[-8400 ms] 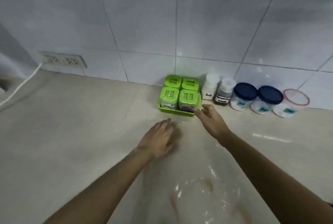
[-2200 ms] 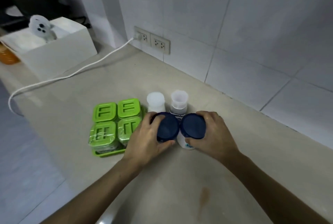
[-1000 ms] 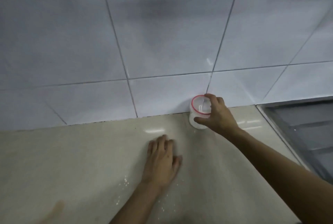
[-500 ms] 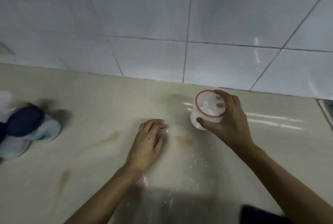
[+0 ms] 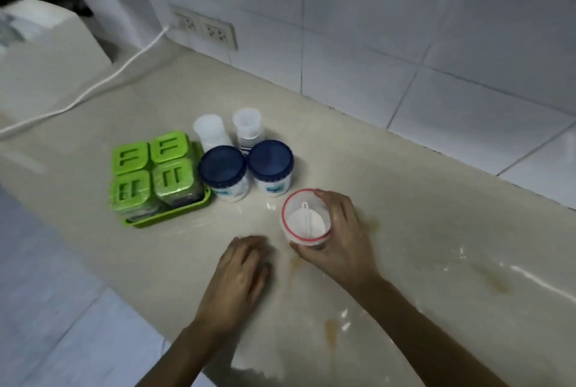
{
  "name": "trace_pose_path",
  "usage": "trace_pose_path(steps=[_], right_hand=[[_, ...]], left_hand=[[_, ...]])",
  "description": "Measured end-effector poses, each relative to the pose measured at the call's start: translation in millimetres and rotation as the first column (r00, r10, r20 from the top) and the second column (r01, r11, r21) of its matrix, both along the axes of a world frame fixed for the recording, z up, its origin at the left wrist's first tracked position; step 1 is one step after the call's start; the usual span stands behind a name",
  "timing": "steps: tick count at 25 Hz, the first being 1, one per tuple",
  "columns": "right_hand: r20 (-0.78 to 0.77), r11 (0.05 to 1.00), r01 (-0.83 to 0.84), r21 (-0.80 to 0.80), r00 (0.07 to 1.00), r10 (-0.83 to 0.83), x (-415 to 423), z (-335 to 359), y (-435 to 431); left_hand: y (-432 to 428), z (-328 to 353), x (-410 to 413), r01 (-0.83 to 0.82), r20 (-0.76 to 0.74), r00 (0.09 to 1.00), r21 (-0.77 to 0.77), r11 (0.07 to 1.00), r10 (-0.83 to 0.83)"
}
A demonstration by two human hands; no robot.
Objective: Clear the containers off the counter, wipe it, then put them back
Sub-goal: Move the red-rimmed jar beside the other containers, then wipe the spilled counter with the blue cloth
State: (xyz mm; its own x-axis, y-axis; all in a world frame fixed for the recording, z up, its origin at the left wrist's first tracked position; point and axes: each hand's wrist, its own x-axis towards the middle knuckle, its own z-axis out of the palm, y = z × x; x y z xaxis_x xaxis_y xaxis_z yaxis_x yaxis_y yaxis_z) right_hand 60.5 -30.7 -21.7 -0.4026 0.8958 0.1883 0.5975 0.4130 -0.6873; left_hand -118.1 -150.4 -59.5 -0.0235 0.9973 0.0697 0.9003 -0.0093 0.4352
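Tub in hand: red-rimmed tub point(image 5: 307, 218), lidless, white powder and a small white scoop point(image 5: 307, 215) inside, upright, just right of the grouped containers; whether it touches the table point(image 5: 436, 206) I cannot tell.
Right hand: right hand point(image 5: 339, 238) wraps the tub's far side, thumb at the near rim, fingers curled round the wall.
Left hand: left hand point(image 5: 240, 274) lies palm down on the table, fingers loosely together, holding nothing.
Neighbours: two blue-lidded jars point(image 5: 246, 168) side by side just left of the tub; two white-capped bottles point(image 5: 229, 126) behind them; green tray point(image 5: 170, 220) of four green-lidded boxes point(image 5: 149, 173) at the far left.
Table state: brown stains and white streaks to the right and near edge, so wiping looks undone.
Step, as I judge it: parking the last container with the rest.
How to do it well: keep the open tub level, since powder would spill; set it down beside the jars without knocking them; let go only once the base sits flat; leave the stained stretch bare for wiping.
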Motion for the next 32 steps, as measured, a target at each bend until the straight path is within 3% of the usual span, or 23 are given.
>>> trace_pose_path(steps=[6, 13, 18, 21, 27, 30, 32], right_hand=[[-0.026, 0.999, 0.045, -0.007, 0.999, -0.045, -66.2, -12.4, -9.1], [-0.011, 0.981, 0.096, -0.167, 0.995, -0.099, -69.3, -18.5, -34.7], [0.151, 0.96, 0.249, -0.128, 0.962, -0.23, 42.4, -14.4, -100.2], [0.228, 0.907, 0.4, -0.128, 0.902, -0.366, 131.9, -17.3, -144.0], [0.348, 0.756, 0.652, -0.055, 0.722, -0.598, 292.6, -14.4, -210.7], [0.477, 0.68, 0.733, 0.024, 0.589, -0.652, 369.5, -23.4, -240.6], [0.581, 0.626, 0.78, -0.008, 0.513, -0.632, 407.5, -32.9, -258.1]], left_hand=[[-11.3, -5.4, -37.5, -0.038, 0.069, 0.997, 0.038, 0.999, 0.036], [-29.2, -12.5, -31.0, 0.1, 0.106, 0.989, 0.05, 0.994, -0.105], [-33.7, -4.6, 22.7, 0.273, 0.173, 0.946, 0.03, 0.962, -0.274], [-22.7, 0.0, 70.7, 0.471, 0.153, 0.867, 0.055, 0.88, -0.474], [-2.8, 11.3, 195.7, 0.699, 0.048, 0.71, 0.07, 0.712, -0.702], [-19.5, 8.5, 257.0, 0.739, 0.029, 0.672, 0.042, 0.673, -0.74], [-31.8, 4.9, 288.9, 0.741, 0.043, 0.668, 0.042, 0.67, -0.743]])
